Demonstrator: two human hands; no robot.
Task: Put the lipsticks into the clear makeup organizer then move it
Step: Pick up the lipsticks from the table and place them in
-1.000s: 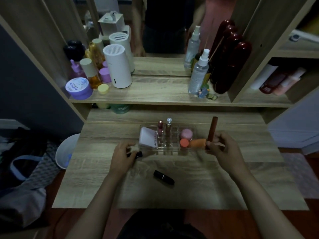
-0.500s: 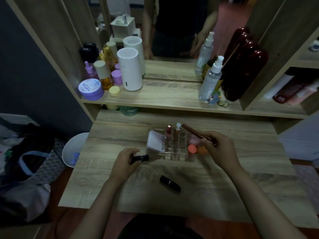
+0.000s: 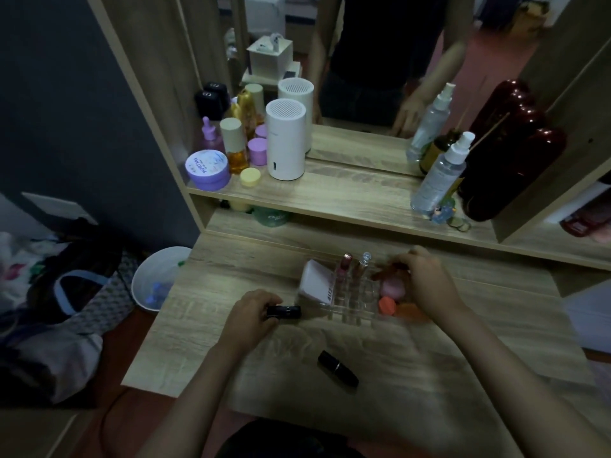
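Note:
The clear makeup organizer point(image 3: 350, 305) sits mid-table. It holds a white compact point(image 3: 315, 284), two upright lip tubes point(image 3: 345, 264), a pink sponge point(image 3: 392, 287) and orange pieces. My right hand point(image 3: 426, 280) hovers over its right half, fingers pinched on a brown lipstick tube point(image 3: 385, 272) that is mostly hidden and points down into the slots. My left hand point(image 3: 253, 314) rests on the table just left of the organizer, holding a black lipstick point(image 3: 285, 311) sideways. Another black lipstick point(image 3: 338, 368) lies loose on the table nearer to me.
A raised shelf point(image 3: 347, 196) behind the organizer carries a white cylinder point(image 3: 285, 138), jars, bottles, a spray bottle point(image 3: 439, 175) and dark red cases point(image 3: 509, 153), in front of a mirror. A white bin point(image 3: 158, 279) and bags sit on the floor at the left.
My right hand has tipped the brown tube from upright down into the organizer and moved over its right half. My left hand still holds its black lipstick in about the same spot.

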